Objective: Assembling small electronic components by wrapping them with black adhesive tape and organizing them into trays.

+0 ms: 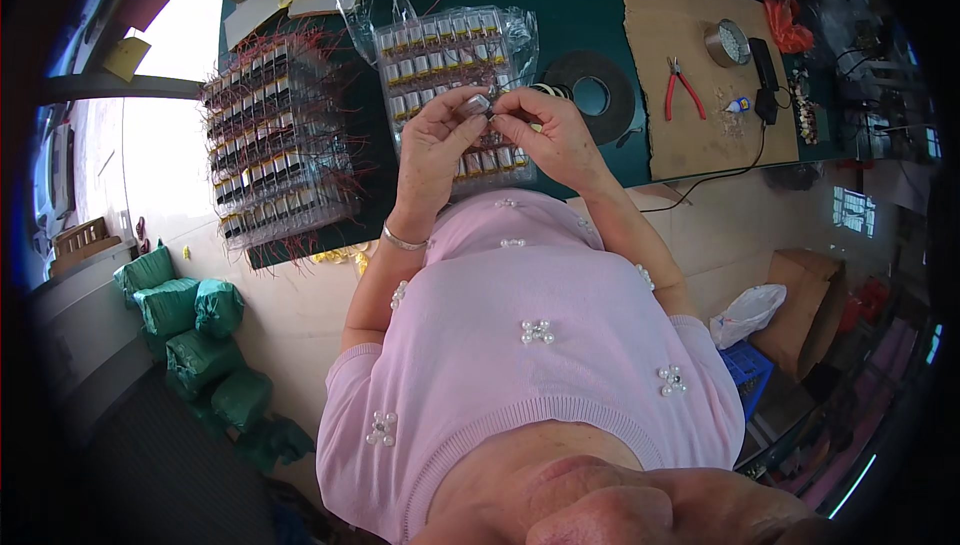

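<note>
In front of my chest, my left hand (pixel 438 143) pinches a small silver pouch battery (pixel 476 104) between thumb and fingers. My right hand (pixel 551 137) meets it from the other side, thumb and forefinger pressed together by the battery's end. What those right fingertips grip is too small to tell. Both hands are above a clear plastic tray (pixel 383 46) holding rows of silver and yellow batteries, and they hide its middle. A black tape roll (pixel 617 95) lies just beyond my right hand.
At left stands a stack of trays (pixel 275 135) with wired batteries, red wires sticking out. On a cardboard sheet (pixel 660 35) at right are red-handled pliers (pixel 684 92), a round tin (pixel 727 44), a small glue bottle (pixel 738 105) and a black corded device (pixel 766 103). Green bundles (pixel 205 345) sit on the floor.
</note>
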`<state>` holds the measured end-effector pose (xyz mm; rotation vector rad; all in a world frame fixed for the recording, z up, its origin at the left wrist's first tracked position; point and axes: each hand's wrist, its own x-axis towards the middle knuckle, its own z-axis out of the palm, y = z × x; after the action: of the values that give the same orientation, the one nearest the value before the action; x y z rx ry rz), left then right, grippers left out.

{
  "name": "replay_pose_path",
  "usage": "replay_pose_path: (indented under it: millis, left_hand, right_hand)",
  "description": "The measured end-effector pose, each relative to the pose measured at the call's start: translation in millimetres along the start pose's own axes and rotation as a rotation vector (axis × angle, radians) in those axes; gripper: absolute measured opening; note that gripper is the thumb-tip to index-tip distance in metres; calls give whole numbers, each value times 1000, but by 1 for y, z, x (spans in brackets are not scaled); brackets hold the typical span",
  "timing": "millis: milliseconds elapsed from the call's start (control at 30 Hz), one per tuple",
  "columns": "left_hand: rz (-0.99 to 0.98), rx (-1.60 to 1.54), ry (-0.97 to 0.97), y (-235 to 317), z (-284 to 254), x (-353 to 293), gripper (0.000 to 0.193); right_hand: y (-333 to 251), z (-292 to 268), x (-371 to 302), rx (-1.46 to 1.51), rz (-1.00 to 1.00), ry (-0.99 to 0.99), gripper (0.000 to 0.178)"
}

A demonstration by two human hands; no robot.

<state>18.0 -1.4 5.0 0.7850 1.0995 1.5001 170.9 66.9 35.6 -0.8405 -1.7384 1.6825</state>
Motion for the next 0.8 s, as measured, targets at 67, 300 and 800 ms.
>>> replay_pose_path:
  millis: [67, 300, 800]
  left_hand:
    - [-34, -21, -14, 2, 1, 0, 30]
    - [-212, -142, 12, 8, 7, -1, 38]
    - [-593, -533, -40, -1, -11, 13, 21]
  right_hand:
    - [0, 0, 0, 18, 3, -5, 7]
    - [6, 4, 0, -13, 31, -5, 8]
    - [26, 15, -1, -672, -422, 63, 6]
